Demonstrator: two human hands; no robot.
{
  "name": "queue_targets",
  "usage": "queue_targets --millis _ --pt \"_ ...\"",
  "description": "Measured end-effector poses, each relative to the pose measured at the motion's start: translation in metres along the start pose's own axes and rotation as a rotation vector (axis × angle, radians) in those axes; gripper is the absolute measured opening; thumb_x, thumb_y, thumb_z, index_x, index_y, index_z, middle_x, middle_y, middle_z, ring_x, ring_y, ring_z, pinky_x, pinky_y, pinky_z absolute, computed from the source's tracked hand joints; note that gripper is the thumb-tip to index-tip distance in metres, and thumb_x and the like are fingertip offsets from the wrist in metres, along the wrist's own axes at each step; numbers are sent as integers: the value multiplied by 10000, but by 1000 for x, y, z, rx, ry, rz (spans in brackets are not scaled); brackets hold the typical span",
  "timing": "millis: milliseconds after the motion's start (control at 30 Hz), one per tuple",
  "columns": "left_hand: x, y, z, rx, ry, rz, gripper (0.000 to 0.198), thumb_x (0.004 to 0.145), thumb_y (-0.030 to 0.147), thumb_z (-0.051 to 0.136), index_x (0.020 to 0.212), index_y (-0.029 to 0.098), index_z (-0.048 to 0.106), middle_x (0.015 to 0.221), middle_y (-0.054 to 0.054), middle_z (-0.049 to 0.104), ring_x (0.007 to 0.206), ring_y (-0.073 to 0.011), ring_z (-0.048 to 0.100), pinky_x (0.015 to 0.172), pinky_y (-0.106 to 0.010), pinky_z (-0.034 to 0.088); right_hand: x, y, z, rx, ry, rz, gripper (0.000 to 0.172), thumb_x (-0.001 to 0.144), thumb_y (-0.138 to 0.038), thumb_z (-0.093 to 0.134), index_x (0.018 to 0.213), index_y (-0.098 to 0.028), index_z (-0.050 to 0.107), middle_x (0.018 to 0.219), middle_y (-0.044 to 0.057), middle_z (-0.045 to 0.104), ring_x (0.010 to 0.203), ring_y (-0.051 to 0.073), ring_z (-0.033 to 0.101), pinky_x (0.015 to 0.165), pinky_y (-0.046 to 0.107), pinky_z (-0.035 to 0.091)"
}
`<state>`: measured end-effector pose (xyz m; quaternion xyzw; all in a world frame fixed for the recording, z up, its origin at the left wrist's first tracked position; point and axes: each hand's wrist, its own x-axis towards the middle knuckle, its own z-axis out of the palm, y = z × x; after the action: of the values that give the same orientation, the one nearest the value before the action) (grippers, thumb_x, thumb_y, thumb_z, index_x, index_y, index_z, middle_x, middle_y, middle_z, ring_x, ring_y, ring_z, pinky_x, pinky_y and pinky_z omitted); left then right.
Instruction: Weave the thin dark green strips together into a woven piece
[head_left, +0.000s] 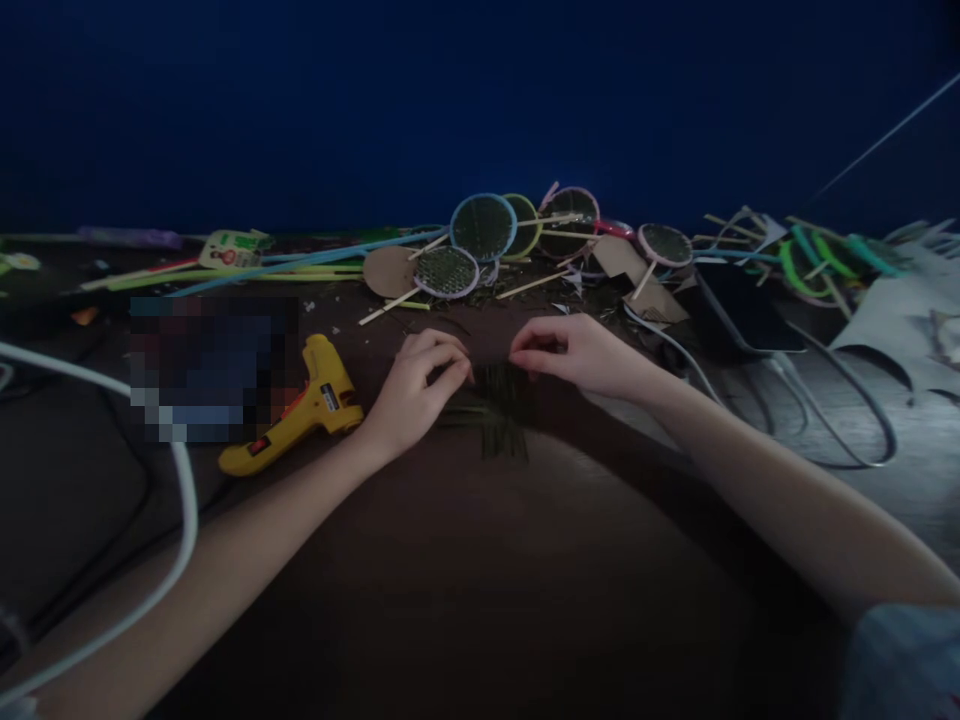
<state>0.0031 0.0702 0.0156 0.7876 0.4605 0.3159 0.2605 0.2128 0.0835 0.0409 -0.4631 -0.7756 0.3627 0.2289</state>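
Note:
Thin dark green strips [504,435], crossing one another like a loose weave, lie on the dark table between my two hands. My left hand [424,390] is at their left edge, thumb and fingertips pinched together. From the right, my right hand [574,352] reaches to their upper end with thumb and index finger in a pinch. What either pinch holds is too small and dark to make out. Just left of my left hand lies a yellow glue gun [304,415] on its side.
Small round rackets with coloured rims, such as a blue one [484,228], are heaped along the back with sticks and a cardboard disc [386,272]. A phone [746,308] with a cable sits at right. A white cable [187,500] crosses the left side. A dark blue wall [480,100] rises behind.

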Motion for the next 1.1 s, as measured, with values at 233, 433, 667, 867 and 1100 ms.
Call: queue_targets --millis 233,433,667,867,1100 --pt "-1 -7 5 105 99 -13 73 828 271 537 817 198 545 933 -36 548 979 -208 502 931 -389 367 3 9 -2 -3 30 124 156 750 -325 572 696 -178 575 540 -26 549 520 105 501 530 254 352" --pt "0 -8 9 247 21 -62 214 778 313 607 944 195 541 1047 -64 505 1032 -253 451 911 -431 369 6 24 -7 68 202 174 128 733 -302 568 678 -187 557 532 -28 521 528 110 482 568 274 368" --pt "2 -4 12 336 -134 -75 466 692 497 681 1045 216 559 1154 -78 450 1113 -322 369 929 -504 321 6 24 -3 4 161 102 156 718 -334 586 669 -186 581 700 11 598 684 145 526 667 298 391" --pt "2 -4 12 345 -147 -64 460 699 497 678 1050 229 551 1144 -74 452 1114 -319 369 919 -494 330 4 20 -1 0 146 121 143 721 -319 572 665 -187 576 723 18 613 713 154 541 692 307 397" --pt "3 -4 13 336 -133 -72 469 676 503 697 1020 219 551 1137 -74 463 1111 -323 377 916 -490 334 4 20 0 12 169 146 147 713 -322 579 663 -184 579 718 16 611 709 153 529 694 306 393"
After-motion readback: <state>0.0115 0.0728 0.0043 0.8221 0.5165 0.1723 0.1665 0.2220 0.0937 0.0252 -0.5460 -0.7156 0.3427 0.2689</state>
